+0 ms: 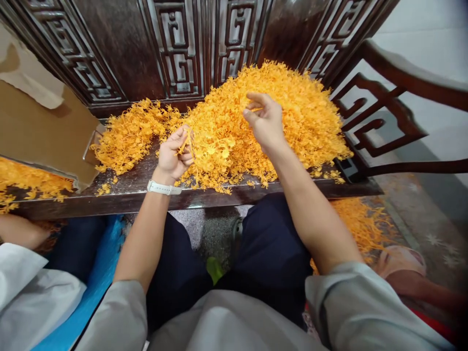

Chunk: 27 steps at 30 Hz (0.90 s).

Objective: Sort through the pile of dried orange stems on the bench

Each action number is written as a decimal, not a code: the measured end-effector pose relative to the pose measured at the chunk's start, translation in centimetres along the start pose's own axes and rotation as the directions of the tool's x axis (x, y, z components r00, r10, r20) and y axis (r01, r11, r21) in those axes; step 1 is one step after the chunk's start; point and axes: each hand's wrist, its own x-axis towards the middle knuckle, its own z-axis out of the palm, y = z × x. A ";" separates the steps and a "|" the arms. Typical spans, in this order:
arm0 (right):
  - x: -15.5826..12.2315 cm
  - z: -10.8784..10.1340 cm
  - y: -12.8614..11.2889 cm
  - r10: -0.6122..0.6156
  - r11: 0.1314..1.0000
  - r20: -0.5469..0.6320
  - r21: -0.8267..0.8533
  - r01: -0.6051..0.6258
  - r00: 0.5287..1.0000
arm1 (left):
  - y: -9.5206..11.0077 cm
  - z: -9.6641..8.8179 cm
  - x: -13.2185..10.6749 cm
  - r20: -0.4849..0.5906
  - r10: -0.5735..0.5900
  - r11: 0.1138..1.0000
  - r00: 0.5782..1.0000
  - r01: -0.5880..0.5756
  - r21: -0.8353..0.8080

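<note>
A large heap of yellow-orange frilly pieces (307,112), which look like plastic artificial flower parts, lies on a dark wooden bench (241,194). My left hand (174,153), with a white watch band at the wrist, is closed on a thin yellow-orange flower piece (189,139) at the heap's front left. The piece's far end blends into the heap behind it. Over the middle of the heap hovers my right hand (266,122). Its thumb and forefinger are apart, and nothing shows between them.
A smaller orange pile (133,131) adjoins on the left, beside a torn cardboard sheet (44,126). Carved wooden panels (179,48) rise behind, and an openwork armrest (387,112) stands right. Another person's arm (22,231) is at left. More orange strands (360,224) lie on the floor.
</note>
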 end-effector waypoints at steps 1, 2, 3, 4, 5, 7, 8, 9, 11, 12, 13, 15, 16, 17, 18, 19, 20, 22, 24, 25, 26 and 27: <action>-0.5 0.0 -1.1 -0.013 1.000 0.015 -0.021 0.014 1.000 | 0.1 -0.1 0.1 -0.014 -0.006 1.000 1.000 0.006 -0.003; -0.9 -0.1 -2.3 -0.029 0.999 0.034 -0.023 0.030 0.999 | 0.1 -0.1 0.3 -0.024 -0.009 1.000 1.000 0.009 -0.004; -1.3 -0.2 -3.7 -0.050 0.999 0.070 -0.002 0.051 0.996 | 0.1 -0.2 0.4 -0.028 -0.011 1.000 1.000 0.011 0.000; -1.7 -0.3 -5.1 -0.080 0.996 0.128 0.036 0.076 0.989 | -0.1 -0.2 0.5 -0.022 -0.014 1.000 1.000 0.014 0.009; -2.1 -0.4 -6.4 -0.117 0.991 0.204 0.082 0.102 0.972 | -0.3 -0.2 0.6 -0.006 -0.014 1.000 1.000 0.014 0.023; -2.8 -0.5 -8.4 -0.204 0.975 0.383 0.160 0.152 0.901 | -0.7 0.0 0.6 0.043 -0.014 0.998 0.999 0.011 0.069; -3.0 -0.5 -9.0 -0.244 0.967 0.457 0.186 0.176 0.855 | -0.9 0.1 0.6 0.069 -0.015 0.995 0.997 0.009 0.096; -3.2 -0.4 -9.4 -0.272 0.960 0.499 0.204 0.194 0.823 | -1.1 0.2 0.5 0.091 -0.019 0.992 0.996 0.008 0.122; -3.2 -0.2 -9.5 -0.271 0.958 0.484 0.219 0.184 0.832 | -1.4 0.7 0.1 0.133 -0.045 0.986 0.990 0.022 0.165; -3.1 0.0 -9.2 -0.238 0.964 0.438 0.218 0.154 0.867 | -1.6 1.1 -0.1 0.149 -0.064 0.984 0.987 0.038 0.174; -3.0 0.3 -8.9 -0.186 0.971 0.374 0.212 0.112 0.908 | -1.8 1.4 -0.3 0.158 -0.081 0.984 0.984 0.053 0.172; -2.7 1.0 -7.9 -0.067 0.982 0.253 0.190 0.019 0.965 | -2.3 2.2 -0.5 0.159 -0.103 0.987 0.982 0.080 0.141; -2.5 1.5 -7.3 -0.022 0.984 0.210 0.178 -0.016 0.978 | -2.7 2.6 -0.5 0.150 -0.103 0.990 0.983 0.086 0.114; -2.3 1.9 -6.7 0.011 0.985 0.173 0.170 -0.041 0.985 | -3.1 3.0 -0.4 0.139 -0.101 0.992 0.985 0.090 0.086; -1.9 2.3 -5.9 0.034 0.985 0.141 0.165 -0.057 0.989 | -3.5 3.3 -0.4 0.133 -0.103 0.993 0.986 0.095 0.064; -1.5 2.6 -5.1 0.048 0.984 0.111 0.167 -0.066 0.993 | -3.9 3.4 -0.3 0.133 -0.106 0.994 0.985 0.100 0.050; -0.9 2.8 -4.2 0.060 0.982 0.074 0.177 -0.072 0.995 | -4.3 3.6 -0.3 0.140 -0.113 0.993 0.984 0.108 0.043; 0.5 2.5 -2.2 0.111 0.969 -0.032 0.227 -0.101 0.993 | -4.8 3.5 -0.5 0.174 -0.136 0.990 0.975 0.129 0.051; 1.9 1.4 -0.2 0.186 0.948 -0.139 0.286 -0.140 0.973 | -4.9 3.2 -0.9 0.199 -0.142 0.989 0.970 0.131 0.064; 2.4 0.8 0.7 0.204 0.946 -0.181 0.288 -0.146 0.962 | -4.7 3.0 -1.1 0.198 -0.133 0.990 0.971 0.123 0.064; 2.6 0.1 1.5 0.197 0.955 -0.210 0.264 -0.138 0.958 | -4.3 2.7 -1.2 0.191 -0.117 0.992 0.975 0.108 0.059; 2.7 -0.6 2.2 0.167 0.970 -0.224 0.213 -0.119 0.960 | -3.9 2.4 -1.2 0.176 -0.095 0.995 0.980 0.088 0.047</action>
